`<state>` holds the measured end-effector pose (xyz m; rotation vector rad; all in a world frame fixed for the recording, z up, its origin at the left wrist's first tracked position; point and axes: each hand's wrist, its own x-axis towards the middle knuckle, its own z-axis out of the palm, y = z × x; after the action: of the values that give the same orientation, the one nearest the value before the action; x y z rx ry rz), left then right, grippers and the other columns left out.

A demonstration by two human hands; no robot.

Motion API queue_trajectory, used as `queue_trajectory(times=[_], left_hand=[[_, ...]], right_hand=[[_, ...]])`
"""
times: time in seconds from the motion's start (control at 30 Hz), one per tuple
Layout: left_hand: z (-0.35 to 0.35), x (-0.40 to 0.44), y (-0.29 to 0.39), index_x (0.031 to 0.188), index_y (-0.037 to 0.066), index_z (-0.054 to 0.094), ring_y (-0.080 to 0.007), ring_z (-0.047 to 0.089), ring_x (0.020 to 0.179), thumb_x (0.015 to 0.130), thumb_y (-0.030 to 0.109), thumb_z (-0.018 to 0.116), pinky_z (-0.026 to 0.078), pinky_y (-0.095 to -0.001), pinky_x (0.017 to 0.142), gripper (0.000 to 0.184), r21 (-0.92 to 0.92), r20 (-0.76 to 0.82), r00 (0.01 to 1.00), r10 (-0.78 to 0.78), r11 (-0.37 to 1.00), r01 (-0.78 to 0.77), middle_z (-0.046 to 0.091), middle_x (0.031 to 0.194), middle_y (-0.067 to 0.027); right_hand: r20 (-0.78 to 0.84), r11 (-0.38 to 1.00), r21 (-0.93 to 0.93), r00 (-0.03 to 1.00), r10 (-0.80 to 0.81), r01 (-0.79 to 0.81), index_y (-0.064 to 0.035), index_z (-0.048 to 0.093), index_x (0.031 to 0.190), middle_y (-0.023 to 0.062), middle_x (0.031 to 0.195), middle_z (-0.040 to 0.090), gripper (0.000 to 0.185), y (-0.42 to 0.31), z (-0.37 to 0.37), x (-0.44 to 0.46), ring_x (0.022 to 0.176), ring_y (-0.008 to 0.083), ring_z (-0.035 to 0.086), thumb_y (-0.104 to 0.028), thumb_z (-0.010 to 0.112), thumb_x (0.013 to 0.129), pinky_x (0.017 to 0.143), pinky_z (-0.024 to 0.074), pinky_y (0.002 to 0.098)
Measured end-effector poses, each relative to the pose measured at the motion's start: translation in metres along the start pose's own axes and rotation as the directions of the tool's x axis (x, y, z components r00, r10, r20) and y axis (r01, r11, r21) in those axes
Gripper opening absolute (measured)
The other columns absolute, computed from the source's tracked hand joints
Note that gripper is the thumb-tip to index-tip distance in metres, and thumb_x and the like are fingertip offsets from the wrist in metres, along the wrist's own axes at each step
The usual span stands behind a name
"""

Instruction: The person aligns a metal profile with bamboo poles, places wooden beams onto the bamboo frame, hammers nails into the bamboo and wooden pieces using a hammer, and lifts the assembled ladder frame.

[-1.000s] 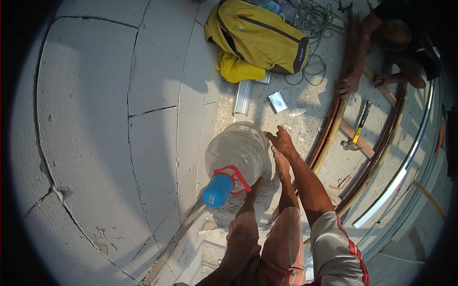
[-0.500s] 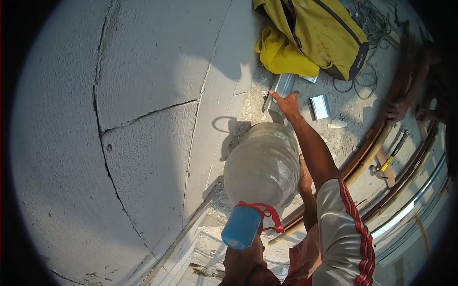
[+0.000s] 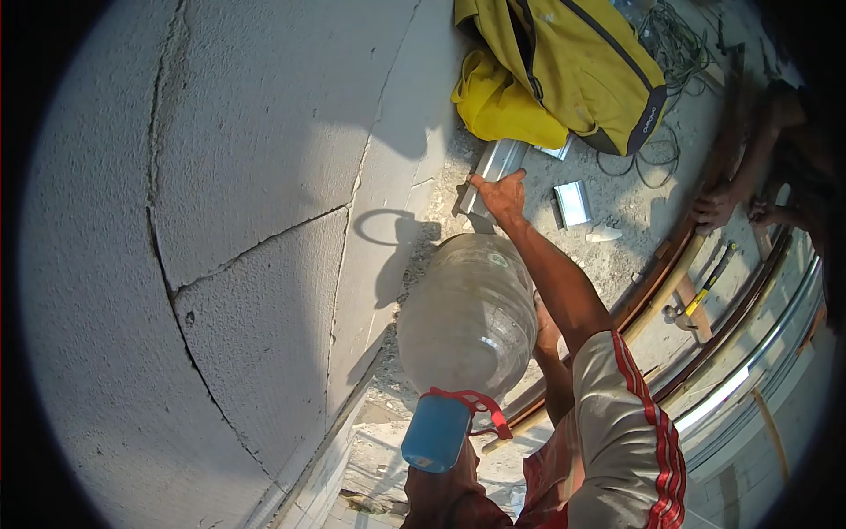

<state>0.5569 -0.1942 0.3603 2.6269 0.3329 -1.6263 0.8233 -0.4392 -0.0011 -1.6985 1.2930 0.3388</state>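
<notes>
My right hand (image 3: 502, 199) reaches past a large clear water jug (image 3: 467, 317) and grips a silvery metal channel (image 3: 495, 167) on the rubble-strewn ground. The thumb lies across the channel's left side, with the fingers toward its right side. The jug, with a blue cap (image 3: 436, 432) and a red carry handle (image 3: 471, 401), stands between my body and the channel. A bare foot (image 3: 546, 328) shows beside the jug, partly covered by my forearm. My left hand does not show.
A pale block wall (image 3: 256, 176) fills the left. A yellow backpack (image 3: 573, 70) lies beyond the channel, near a short metal piece (image 3: 573, 204) and tangled cord (image 3: 674, 44). At right are long curved-looking bars (image 3: 652, 309), a hammer (image 3: 705, 286) and another person's hand (image 3: 718, 207).
The view has shifted slightly, so the backpack, jug and wall cracks sit further left. My right hand stays at the channel, which shows a little more of its length.
</notes>
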Motion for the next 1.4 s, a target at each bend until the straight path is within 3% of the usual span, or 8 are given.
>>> queue_trajectory(times=[0.37,0.5,0.73,0.8,0.87,1.03,1.23,1.4], left_hand=[[0.007,-0.018,-0.010,0.123,0.005,0.053,-0.0314,0.060,0.110,0.075,0.044,0.071,0.049,-0.0402,0.095,0.065,0.060,0.110,0.992,-0.061,0.997,0.054,0.060,0.116,-0.0175],[0.036,-0.017,-0.041,0.119,0.005,0.057,-0.0307,0.061,0.109,0.076,0.044,0.069,0.051,-0.0401,0.091,0.059,0.160,0.000,0.996,0.085,0.984,-0.084,0.058,0.121,-0.0166],[-0.038,-0.051,0.023,0.123,0.007,0.055,-0.0306,0.060,0.111,0.081,0.041,0.064,0.050,-0.0412,0.092,0.055,-0.011,0.082,0.995,-0.058,0.998,0.059,0.059,0.120,-0.0157],[-0.029,-0.055,0.007,0.125,0.007,0.053,-0.0308,0.059,0.112,0.083,0.041,0.062,0.050,-0.0414,0.093,0.055,0.020,0.112,0.991,-0.068,0.998,0.066,0.058,0.121,-0.0153],[0.033,-0.035,-0.067,0.128,0.008,0.050,-0.0307,0.057,0.116,0.085,0.043,0.059,0.049,-0.0414,0.096,0.056,-0.062,-0.068,0.992,0.108,0.992,-0.112,0.057,0.123,-0.0150],[0.041,-0.036,-0.091,0.130,0.008,0.049,-0.0312,0.055,0.118,0.086,0.042,0.058,0.047,-0.0415,0.098,0.055,-0.128,-0.073,0.982,0.176,0.975,-0.184,0.056,0.123,-0.0152],[0.044,-0.028,-0.109,0.127,0.004,0.052,-0.0329,0.056,0.115,0.087,0.034,0.060,0.047,-0.0409,0.097,0.051,-0.169,-0.107,0.972,0.208,0.960,-0.224,0.057,0.123,-0.0181],[0.027,-0.025,-0.122,0.123,0.001,0.056,-0.0337,0.059,0.111,0.086,0.030,0.062,0.047,-0.0397,0.095,0.048,-0.259,-0.119,0.960,0.253,0.926,-0.276,0.062,0.116,-0.0199]], right_hand=[[0.179,0.989,0.129,0.983,0.044,-0.067,0.0145,0.027,0.125,0.0358,0.115,0.054,0.099,-0.068,-0.079,-0.081,0.109,0.0436,0.057,-0.046,0.076,0.064,0.094,0.0476,0.0430],[0.225,0.976,0.174,0.971,0.088,-0.128,0.0155,0.025,0.126,0.0360,0.114,0.054,0.099,-0.098,-0.094,-0.111,0.108,0.0419,0.058,-0.045,0.075,0.065,0.092,0.0483,0.0409],[0.416,0.852,0.377,0.888,0.196,-0.364,0.0188,0.029,0.127,0.0310,0.119,0.051,0.094,-0.119,-0.101,-0.146,0.105,0.0342,0.058,-0.037,0.077,0.069,0.083,0.0518,0.0487],[0.620,0.712,0.532,0.784,0.041,-0.458,0.0137,0.027,0.130,0.0291,0.120,0.049,0.096,-0.126,-0.112,-0.161,0.105,0.0369,0.057,-0.043,0.074,0.069,0.077,0.0499,0.0572],[0.667,0.708,0.515,0.745,0.023,-0.483,0.0108,0.033,0.129,0.0259,0.120,0.049,0.090,-0.139,-0.136,-0.180,0.103,0.0349,0.058,-0.044,0.074,0.069,0.075,0.0501,0.0553],[0.721,0.665,0.492,0.691,0.049,-0.561,-0.0013,0.046,0.125,0.0168,0.119,0.051,0.073,-0.155,-0.172,-0.221,0.098,0.0304,0.058,-0.045,0.070,0.072,0.072,0.0494,0.0512],[0.804,0.513,0.523,0.594,-0.032,-0.681,-0.0117,0.047,0.125,0.0125,0.123,0.053,0.063,-0.179,-0.200,-0.255,0.102,0.0301,0.058,-0.050,0.064,0.078,0.085,0.0466,0.0538],[0.804,0.035,0.580,0.566,-0.182,-0.814,-0.0120,0.049,0.121,0.0121,0.123,0.055,0.061,-0.180,-0.215,-0.294,0.109,0.0288,0.056,-0.057,0.058,0.082,0.097,0.0426,0.0469]])
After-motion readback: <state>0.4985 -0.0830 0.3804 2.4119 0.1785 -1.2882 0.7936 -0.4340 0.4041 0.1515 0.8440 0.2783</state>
